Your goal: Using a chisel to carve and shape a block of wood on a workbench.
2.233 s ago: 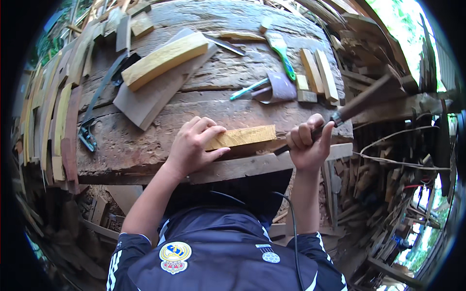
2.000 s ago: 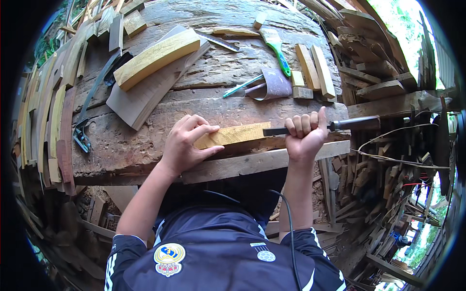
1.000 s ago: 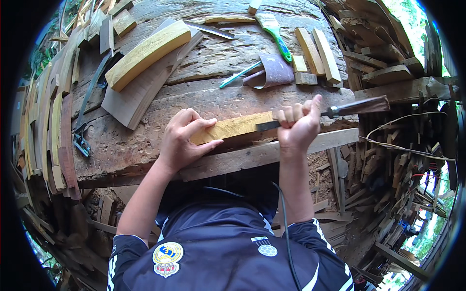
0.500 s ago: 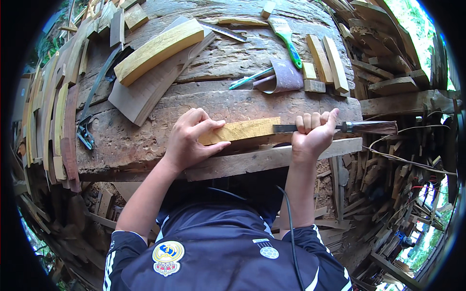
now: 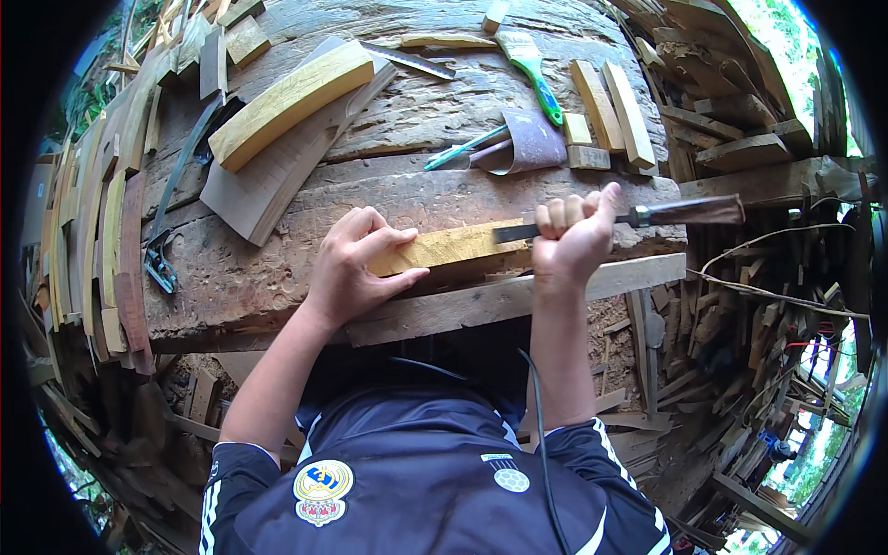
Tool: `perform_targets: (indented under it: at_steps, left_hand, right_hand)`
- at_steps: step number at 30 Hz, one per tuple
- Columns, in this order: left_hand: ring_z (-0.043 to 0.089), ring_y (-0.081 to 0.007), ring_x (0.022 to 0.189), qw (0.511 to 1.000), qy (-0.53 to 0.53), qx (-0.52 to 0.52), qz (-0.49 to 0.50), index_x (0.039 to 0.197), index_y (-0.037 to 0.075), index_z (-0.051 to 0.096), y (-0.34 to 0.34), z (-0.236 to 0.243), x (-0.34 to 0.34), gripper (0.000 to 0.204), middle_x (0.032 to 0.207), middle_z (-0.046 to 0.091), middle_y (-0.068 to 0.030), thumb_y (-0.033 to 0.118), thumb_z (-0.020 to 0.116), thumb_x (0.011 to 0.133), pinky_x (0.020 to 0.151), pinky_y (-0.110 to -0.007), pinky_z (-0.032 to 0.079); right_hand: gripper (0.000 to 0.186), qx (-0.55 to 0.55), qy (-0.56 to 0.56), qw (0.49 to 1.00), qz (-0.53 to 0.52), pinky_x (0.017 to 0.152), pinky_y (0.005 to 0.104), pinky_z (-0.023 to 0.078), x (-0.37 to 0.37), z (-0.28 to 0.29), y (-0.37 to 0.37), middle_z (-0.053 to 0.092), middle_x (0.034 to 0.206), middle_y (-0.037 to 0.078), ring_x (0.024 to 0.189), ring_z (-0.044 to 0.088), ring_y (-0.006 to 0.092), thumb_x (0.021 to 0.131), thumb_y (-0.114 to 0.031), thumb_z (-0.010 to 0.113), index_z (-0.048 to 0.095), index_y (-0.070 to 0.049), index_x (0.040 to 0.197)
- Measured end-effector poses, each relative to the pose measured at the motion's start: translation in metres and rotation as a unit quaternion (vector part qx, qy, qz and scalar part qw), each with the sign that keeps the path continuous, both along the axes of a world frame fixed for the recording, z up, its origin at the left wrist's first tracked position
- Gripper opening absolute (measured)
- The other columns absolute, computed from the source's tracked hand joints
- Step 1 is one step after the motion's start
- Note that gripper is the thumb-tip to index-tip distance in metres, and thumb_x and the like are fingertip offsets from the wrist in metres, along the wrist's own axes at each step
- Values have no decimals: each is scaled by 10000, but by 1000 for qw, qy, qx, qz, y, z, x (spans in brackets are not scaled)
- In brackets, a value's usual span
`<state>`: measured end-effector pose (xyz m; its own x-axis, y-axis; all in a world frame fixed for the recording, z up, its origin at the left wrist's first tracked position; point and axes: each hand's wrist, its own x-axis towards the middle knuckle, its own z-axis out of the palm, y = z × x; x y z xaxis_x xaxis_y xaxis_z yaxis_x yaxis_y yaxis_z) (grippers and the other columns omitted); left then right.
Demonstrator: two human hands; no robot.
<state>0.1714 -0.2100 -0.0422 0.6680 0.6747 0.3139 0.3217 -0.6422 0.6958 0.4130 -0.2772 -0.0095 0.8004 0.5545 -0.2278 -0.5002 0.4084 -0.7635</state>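
Note:
My left hand (image 5: 353, 266) grips one end of a short yellow wood block (image 5: 453, 245) between thumb and fingers, pressing it on the worn bench near its front edge. In my right hand (image 5: 575, 239) is a wood chisel (image 5: 692, 211), held in a fist around its metal blade. The dark handle points off to the right. Its blade tip lies over the right part of the block; whether it touches the wood is hard to tell. A pale wood strip (image 5: 518, 298) runs along the bench front, below both hands.
Beyond my hands, the bench (image 5: 407, 190) carries a curved yellow wood piece (image 5: 291, 104) on a grey board (image 5: 254, 199), a saw blade (image 5: 407, 61), a green-handled brush (image 5: 532, 69), sandpaper (image 5: 527, 141) and small wood blocks (image 5: 629, 116). Scrap wood is piled on both sides.
The chisel has slid left, so its tip reaches farther over the block. My left hand keeps its hold on the block. The whole view has shifted slightly.

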Motion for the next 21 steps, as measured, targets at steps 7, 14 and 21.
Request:
perform_targets:
  at_steps: [7, 14, 21]
  left_hand:
    - [559, -240, 772, 1000, -7, 8, -4, 938, 83, 730, 1, -1, 1, 346, 814, 547, -61, 281, 848, 680, 703, -367, 490]
    - [560, -231, 774, 1000, -1, 7, 6, 938, 84, 731, 2, -2, -4, 351, 813, 544, -59, 290, 848, 679, 698, -363, 488]
    - [554, -225, 760, 1000, -13, 7, -8, 952, 80, 733, 1, -2, -2, 364, 816, 547, -60, 265, 859, 664, 683, -351, 483]
  right_hand:
    - [531, -4, -20, 998, -63, 396, 283, 105, 17, 5, 1, 142, 470, -64, 405, 85, 86, 1066, -429, 350, 233, -189, 608]
    - [532, 2, -25, 1000, -11, 399, 290, 111, -2, 4, 10, 136, 476, -61, 405, 90, 89, 1063, -431, 366, 230, -181, 614]
    - [515, -18, 5, 1000, -13, 406, 284, 117, -3, 1, 11, 140, 487, -61, 417, 90, 92, 1072, -421, 331, 239, -184, 624]
